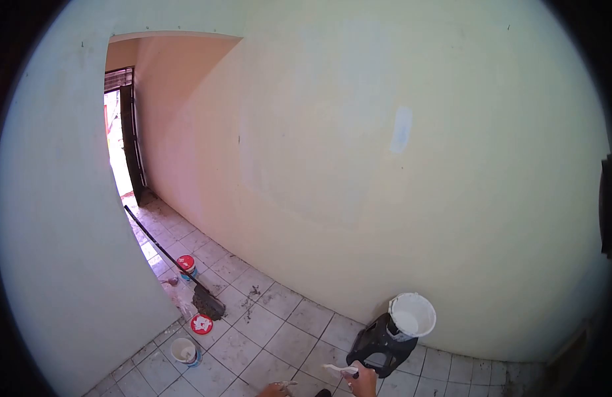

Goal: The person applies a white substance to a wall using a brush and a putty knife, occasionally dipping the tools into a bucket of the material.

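At the lower edge, my right hand (364, 383) is closed around the dark handle of what looks like a putty knife (337, 368), its blade coated in white. My left hand (273, 390) is partly cut off by the bottom of the view. Its fingers are closed, with a thin pale edge showing at them that is too small to name. Just beyond my right hand is a black plastic stool (373, 345) on the floor. A white bucket (412, 315) with white residue inside stands on it, close to the wall.
A pale wall (319, 145) bears a white patch (401, 130). On the tiled floor (260, 331) at left are an open tub (185, 351), a red lid (201, 323), a red-topped tub (186, 264) and a long-handled shovel (209, 304) with grey material. A doorway opens beyond.
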Action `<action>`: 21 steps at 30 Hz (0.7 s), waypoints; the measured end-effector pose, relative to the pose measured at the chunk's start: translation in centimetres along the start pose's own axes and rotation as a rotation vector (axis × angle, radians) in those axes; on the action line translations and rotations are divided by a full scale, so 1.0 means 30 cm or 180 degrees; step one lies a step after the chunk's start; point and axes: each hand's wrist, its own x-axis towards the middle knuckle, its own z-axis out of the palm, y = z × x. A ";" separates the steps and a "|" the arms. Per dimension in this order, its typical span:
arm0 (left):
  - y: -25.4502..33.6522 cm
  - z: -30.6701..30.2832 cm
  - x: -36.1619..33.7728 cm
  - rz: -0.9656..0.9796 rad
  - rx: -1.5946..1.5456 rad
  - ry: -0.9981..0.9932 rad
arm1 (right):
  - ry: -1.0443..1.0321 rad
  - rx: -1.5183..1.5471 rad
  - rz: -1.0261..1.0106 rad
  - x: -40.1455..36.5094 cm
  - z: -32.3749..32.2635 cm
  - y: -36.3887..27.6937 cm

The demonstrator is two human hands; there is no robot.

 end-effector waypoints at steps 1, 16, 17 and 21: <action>0.064 -0.006 0.052 -0.0112 0.0051 -0.0065 | 0.0074 -0.0106 -0.0005 0.039 -0.017 0.049; 0.622 -0.215 0.687 0.0320 0.0181 0.0239 | 0.0910 0.0260 -0.0481 0.582 -0.109 0.284; 0.622 -0.226 0.700 0.0804 0.0397 0.0726 | 0.0901 0.0163 -0.0608 0.619 -0.100 0.248; 0.611 -0.316 0.787 0.1691 0.1044 0.1938 | 0.0851 -0.0312 -0.0723 0.778 -0.123 -0.110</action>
